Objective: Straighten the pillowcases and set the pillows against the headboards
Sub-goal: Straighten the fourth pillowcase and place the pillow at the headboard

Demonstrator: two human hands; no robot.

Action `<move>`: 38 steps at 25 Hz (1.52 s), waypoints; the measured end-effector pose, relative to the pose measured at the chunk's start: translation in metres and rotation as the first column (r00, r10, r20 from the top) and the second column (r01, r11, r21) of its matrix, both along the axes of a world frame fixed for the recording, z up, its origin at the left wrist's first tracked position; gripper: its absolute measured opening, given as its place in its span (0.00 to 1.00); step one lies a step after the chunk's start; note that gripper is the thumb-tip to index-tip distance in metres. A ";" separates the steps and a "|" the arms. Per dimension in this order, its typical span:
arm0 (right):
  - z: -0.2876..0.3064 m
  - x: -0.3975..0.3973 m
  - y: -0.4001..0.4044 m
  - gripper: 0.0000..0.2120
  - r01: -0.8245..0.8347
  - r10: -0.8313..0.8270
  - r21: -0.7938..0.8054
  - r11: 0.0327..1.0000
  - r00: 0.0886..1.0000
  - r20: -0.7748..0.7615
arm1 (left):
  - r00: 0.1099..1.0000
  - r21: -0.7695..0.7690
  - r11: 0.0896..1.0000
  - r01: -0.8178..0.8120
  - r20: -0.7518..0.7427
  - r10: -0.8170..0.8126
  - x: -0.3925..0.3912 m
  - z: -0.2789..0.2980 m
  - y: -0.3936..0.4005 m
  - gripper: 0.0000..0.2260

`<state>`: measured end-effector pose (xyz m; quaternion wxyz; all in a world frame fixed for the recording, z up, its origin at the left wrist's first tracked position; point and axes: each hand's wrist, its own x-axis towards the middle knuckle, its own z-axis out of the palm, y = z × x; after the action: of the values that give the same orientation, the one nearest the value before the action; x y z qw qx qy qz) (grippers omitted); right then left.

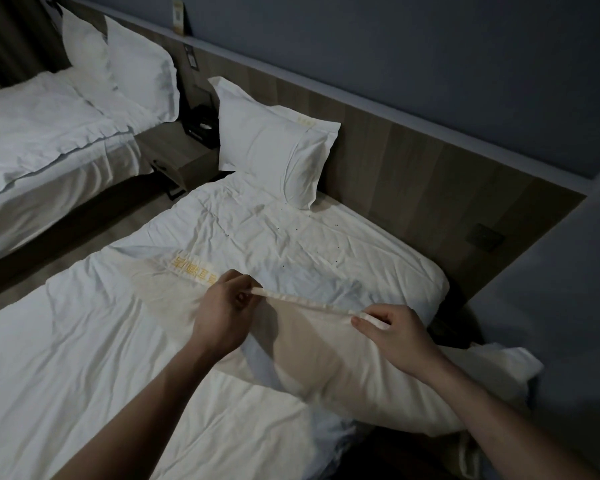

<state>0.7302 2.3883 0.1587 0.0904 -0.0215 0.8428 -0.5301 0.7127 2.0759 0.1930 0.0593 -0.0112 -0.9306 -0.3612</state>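
Observation:
A cream pillow lies on the near bed's right side, its far edge lifted and stretched taut. My left hand pinches that edge at its left end. At the right end my right hand pinches the same edge. A second white pillow in its case leans upright against the wooden headboard at the head of this bed. Two more white pillows stand against the headboard of the far bed.
The near bed's white duvet is wrinkled, with yellow lettering near my left hand. A nightstand with a dark object stands between the beds. A floor strip separates them. A wall switch sits low on the headboard panel.

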 end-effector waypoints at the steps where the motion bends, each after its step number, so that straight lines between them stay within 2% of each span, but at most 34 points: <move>1: -0.001 -0.015 0.009 0.12 0.011 -0.011 -0.006 1.000 1.000 0.004 | 1.000 -0.008 1.000 0.003 0.008 -0.003 -0.017 0.000 0.009 0.04; 6: -0.002 -0.089 0.058 0.17 0.028 -0.028 0.014 1.000 1.000 0.004 | 0.999 -0.020 1.000 -0.004 0.049 0.005 -0.102 -0.004 0.059 0.03; 12: 0.000 -0.166 0.115 0.23 0.088 -0.086 0.037 0.995 0.995 -0.047 | 0.995 -0.075 0.994 0.077 0.072 -0.072 -0.201 -0.008 0.123 0.02; 18: -0.027 -0.233 0.163 0.22 0.190 -0.188 0.050 0.981 0.981 -0.045 | 0.986 -0.161 0.979 0.128 0.130 -0.108 -0.294 -0.024 0.187 0.05; 21: -0.049 -0.255 0.184 0.17 0.262 -0.262 0.061 0.963 0.965 -0.012 | 0.977 -0.187 0.967 0.176 0.158 -0.147 -0.331 -0.038 0.212 0.07; 25: -0.075 -0.289 0.209 0.15 0.315 -0.322 0.119 0.942 0.945 0.049 | 0.969 -0.221 0.952 0.213 0.176 -0.176 -0.384 -0.055 0.246 0.06; 31: -0.094 -0.340 0.230 0.12 0.281 -0.293 0.127 0.951 0.951 0.093 | 0.951 -0.251 0.947 0.203 0.280 -0.129 -0.440 -0.094 0.282 0.07; 38: -0.090 -0.403 0.264 0.15 0.377 -0.359 0.228 0.898 0.926 -0.116 | 0.970 -0.227 0.958 0.173 0.207 -0.126 -0.503 -0.099 0.322 0.08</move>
<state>0.3271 2.6518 0.0684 -0.0396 0.1305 0.8936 -0.4277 0.2095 2.3982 0.0945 -0.0592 -0.0543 -0.9656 -0.2472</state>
